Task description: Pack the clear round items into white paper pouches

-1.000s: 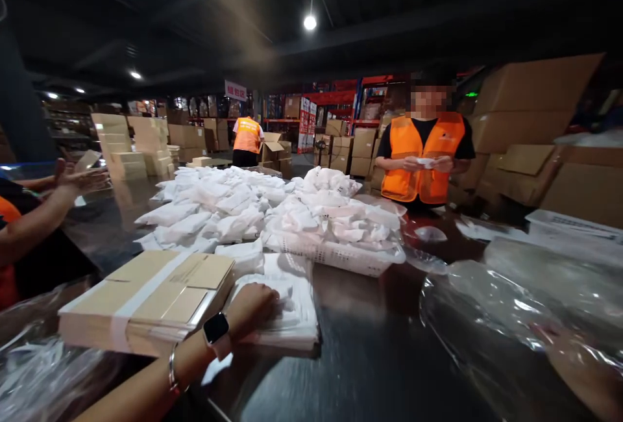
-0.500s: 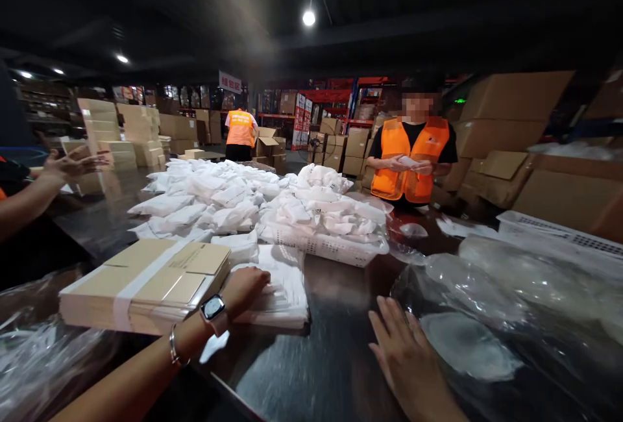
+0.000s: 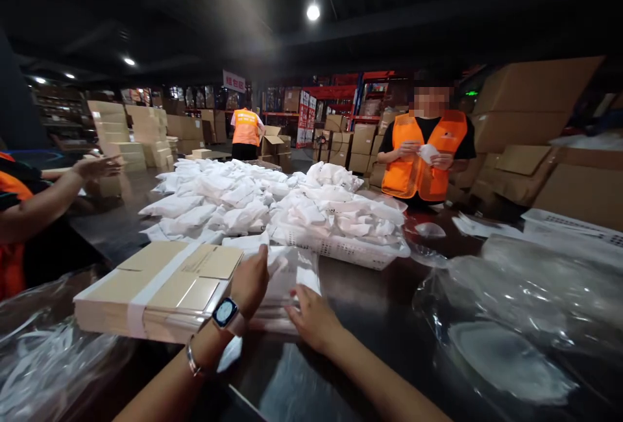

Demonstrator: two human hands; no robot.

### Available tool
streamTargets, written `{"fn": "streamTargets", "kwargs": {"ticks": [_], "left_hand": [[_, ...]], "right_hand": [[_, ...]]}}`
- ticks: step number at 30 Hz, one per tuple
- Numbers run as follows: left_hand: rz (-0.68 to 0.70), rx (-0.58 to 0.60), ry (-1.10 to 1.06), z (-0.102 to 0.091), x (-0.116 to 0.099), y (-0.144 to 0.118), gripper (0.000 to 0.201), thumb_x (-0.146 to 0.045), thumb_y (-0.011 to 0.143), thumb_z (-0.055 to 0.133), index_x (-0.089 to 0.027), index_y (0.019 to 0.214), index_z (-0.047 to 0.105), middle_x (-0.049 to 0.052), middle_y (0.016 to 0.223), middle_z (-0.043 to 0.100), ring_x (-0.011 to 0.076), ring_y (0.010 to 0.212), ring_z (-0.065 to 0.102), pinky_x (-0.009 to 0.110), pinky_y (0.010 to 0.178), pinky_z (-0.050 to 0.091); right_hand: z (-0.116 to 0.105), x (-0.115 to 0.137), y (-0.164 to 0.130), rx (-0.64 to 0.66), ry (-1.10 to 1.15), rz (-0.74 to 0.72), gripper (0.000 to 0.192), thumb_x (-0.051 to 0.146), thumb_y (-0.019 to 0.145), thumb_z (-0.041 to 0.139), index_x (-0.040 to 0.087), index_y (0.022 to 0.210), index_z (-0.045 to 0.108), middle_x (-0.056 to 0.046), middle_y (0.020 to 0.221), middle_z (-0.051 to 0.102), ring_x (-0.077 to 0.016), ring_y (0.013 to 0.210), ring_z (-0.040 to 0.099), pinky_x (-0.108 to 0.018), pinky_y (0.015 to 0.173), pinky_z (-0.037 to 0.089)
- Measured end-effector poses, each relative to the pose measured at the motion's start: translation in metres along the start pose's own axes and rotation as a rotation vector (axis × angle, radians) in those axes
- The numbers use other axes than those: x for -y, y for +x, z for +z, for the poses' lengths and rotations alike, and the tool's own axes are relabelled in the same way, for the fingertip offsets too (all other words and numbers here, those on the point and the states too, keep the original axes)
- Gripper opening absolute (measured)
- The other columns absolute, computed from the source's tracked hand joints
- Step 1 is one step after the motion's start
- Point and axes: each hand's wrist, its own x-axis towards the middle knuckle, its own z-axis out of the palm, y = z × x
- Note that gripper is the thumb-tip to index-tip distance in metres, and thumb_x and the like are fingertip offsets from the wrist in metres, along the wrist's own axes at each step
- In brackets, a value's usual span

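The right hand (image 3: 311, 319) has come off the dark table (image 3: 379, 318) and now joins the left hand (image 3: 250, 279), both gripping the white bag stack (image 3: 292, 273).

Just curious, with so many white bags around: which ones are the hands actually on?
The flat stack of white bags right beside the banded cardboard bundle. Both the left hand and right hand touch it; the heaped pile and white basket lie beyond.

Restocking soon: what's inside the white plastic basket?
The white plastic basket is heaped with white bagged packets; whatever lies beneath the top layer is covered.
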Motion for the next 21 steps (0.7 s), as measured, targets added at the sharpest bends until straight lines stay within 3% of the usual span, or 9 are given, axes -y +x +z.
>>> {"fn": "streamTargets", "kwargs": {"ticks": [2,6,8,11,16,19,21], "left_hand": [[-0.054,-0.064,-0.002,-0.012,0.003,0.008,0.025,-0.021,0.098,0.031,-0.01,0.111,0.049,0.01,0.077,0.067,0.0251,0.073,0.066,0.03,0.057,0.033],[-0.103,-0.242,-0.076,-0.033,-0.002,0.016,0.028,-0.025,0.102,0.023,-0.015,0.113,0.047,0.008,0.088,0.067,0.0204,0.078,0.065,0.027,0.059,0.033],[-0.038,-0.349,-0.151,-0.037,-0.01,0.015,0.023,-0.026,0.101,0.031,-0.017,0.111,0.05,0.006,0.09,0.068,0.0188,0.076,0.065,0.026,0.059,0.033],[0.101,-0.416,-0.186,-0.039,-0.021,0.009,0.019,-0.025,0.098,0.039,-0.019,0.105,0.055,0.004,0.087,0.069,0.0177,0.072,0.064,0.025,0.059,0.033],[0.025,-0.581,-0.151,-0.068,-0.014,0.02,0.018,-0.022,0.093,0.047,-0.015,0.107,0.056,0.005,0.075,0.066,0.0198,0.067,0.061,0.026,0.058,0.032],[-0.046,-0.606,-0.11,-0.086,-0.008,0.028,0.02,-0.022,0.091,0.049,-0.014,0.107,0.056,0.004,0.07,0.063,0.0216,0.065,0.06,0.027,0.056,0.032],[-0.022,-0.558,-0.091,-0.084,-0.015,0.022,0.022,-0.023,0.095,0.041,-0.015,0.108,0.056,0.006,0.076,0.064,0.0213,0.069,0.061,0.027,0.058,0.035]], "right_hand": [[0.006,-0.003,-0.001,0.048,-0.027,-0.011,0.017,0.022,0.088,0.056,0.014,0.103,0.061,-0.011,0.115,0.063,-0.0243,0.108,0.057,-0.035,0.097,0.045],[0.015,-0.007,-0.005,0.032,-0.121,-0.04,0.028,0.02,0.088,0.052,0.009,0.114,0.058,-0.016,0.124,0.058,-0.0267,0.114,0.053,-0.038,0.102,0.041],[0.018,-0.007,-0.006,0.011,-0.165,-0.08,0.031,0.02,0.089,0.05,0.007,0.116,0.057,-0.017,0.126,0.056,-0.027,0.115,0.052,-0.038,0.103,0.04],[0.019,-0.006,-0.006,-0.005,-0.202,-0.117,0.031,0.022,0.091,0.048,0.006,0.116,0.057,-0.017,0.125,0.056,-0.0277,0.115,0.051,-0.038,0.103,0.039],[0.015,0.0,-0.002,0.051,-0.247,-0.141,0.043,0.025,0.091,0.05,0.025,0.134,0.048,-0.012,0.12,0.058,-0.0301,0.113,0.053,-0.047,0.096,0.044],[0.016,0.008,-0.001,0.096,-0.282,-0.108,0.046,0.022,0.089,0.054,0.028,0.134,0.05,-0.016,0.126,0.055,-0.0335,0.116,0.052,-0.052,0.094,0.044],[0.017,0.012,-0.005,0.081,-0.286,-0.072,0.05,0.022,0.091,0.05,0.025,0.14,0.043,-0.018,0.136,0.049,-0.0338,0.124,0.047,-0.051,0.099,0.041]]}}
